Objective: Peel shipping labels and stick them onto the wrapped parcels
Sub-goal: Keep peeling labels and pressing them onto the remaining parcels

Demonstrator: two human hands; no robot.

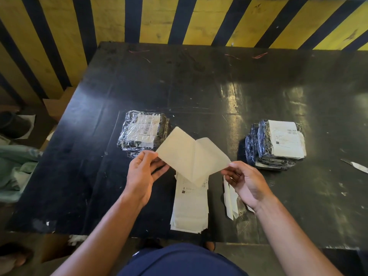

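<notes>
We held one label (pixel 192 157) in the air above the near end of the table (pixel 199 80), half split from its backing. Our left hand (pixel 142 176) pinched the left sheet at its lower corner between thumb and fingertips, the other fingers loosely curled. Our right hand (pixel 246 183) pinched the far right corner of the other sheet the same way, palm half open. The two sheets met along a crease in the middle, so the peel was, as we judged it, only partly done.

The stack of unpeeled labels (pixel 189 208) lay directly under the held label. A few spent backing strips (pixel 230 198) lay just right of that stack. The unlabelled parcel (pixel 142 131) sat beyond the stack and to its left, with only its own barcodes under the wrap. The labelled parcels (pixel 278 144) sat piled well to the stack's right, and a knife (pixel 355 166) lay further right still.

Several things could go wrong from there. Pulling too fast along the crease could tear the label. The loose sticky face could fold onto itself or touch our fingers, and it would then crease. Held so low, it could also drop and catch the stack beneath. The parcel's crinkled wrap could trap wrinkles if we laid the label down all at once.
</notes>
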